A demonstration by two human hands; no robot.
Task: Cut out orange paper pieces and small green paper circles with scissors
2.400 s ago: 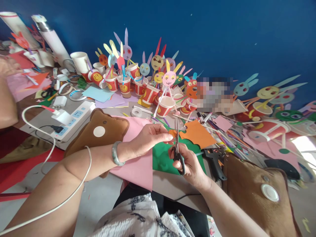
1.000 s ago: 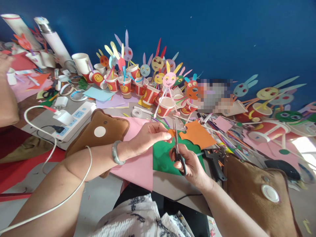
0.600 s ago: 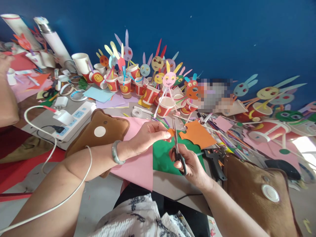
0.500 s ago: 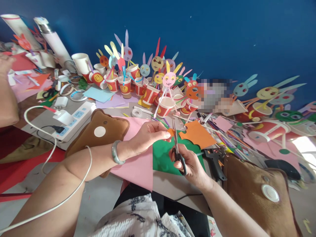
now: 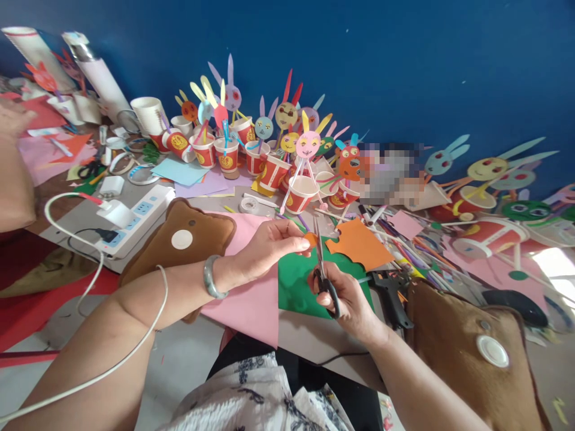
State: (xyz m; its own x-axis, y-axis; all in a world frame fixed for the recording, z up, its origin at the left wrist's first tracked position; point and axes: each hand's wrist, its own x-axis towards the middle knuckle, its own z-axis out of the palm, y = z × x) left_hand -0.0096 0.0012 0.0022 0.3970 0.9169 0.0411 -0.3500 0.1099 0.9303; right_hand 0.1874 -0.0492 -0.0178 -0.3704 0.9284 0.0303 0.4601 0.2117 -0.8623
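My left hand [image 5: 281, 245] pinches a small piece of orange paper [image 5: 311, 239] between thumb and fingers. In my right hand [image 5: 348, 296] is a pair of scissors [image 5: 330, 291] with black handles, fingers wrapped through the loops. The blades point up and away, right beside the orange piece; whether they touch it I cannot tell. Below both hands lie a green sheet [image 5: 296, 287] and a pink sheet [image 5: 251, 311]. A larger orange sheet [image 5: 362, 244] with rounded bites cut from its edge rests just beyond the scissors.
Paper cups [image 5: 302, 194] with rabbit-faced paper heads line the blue wall. At left stand a power strip [image 5: 144, 212] and a brown cushion [image 5: 202, 230]. To the right are a black glue gun [image 5: 390, 296] and another brown cushion [image 5: 467, 341]. Another person's arm [image 5: 15, 173] shows at far left.
Both of my hands, the scissors and the orange piece look almost still. The other person's hand at the far left has shifted slightly.
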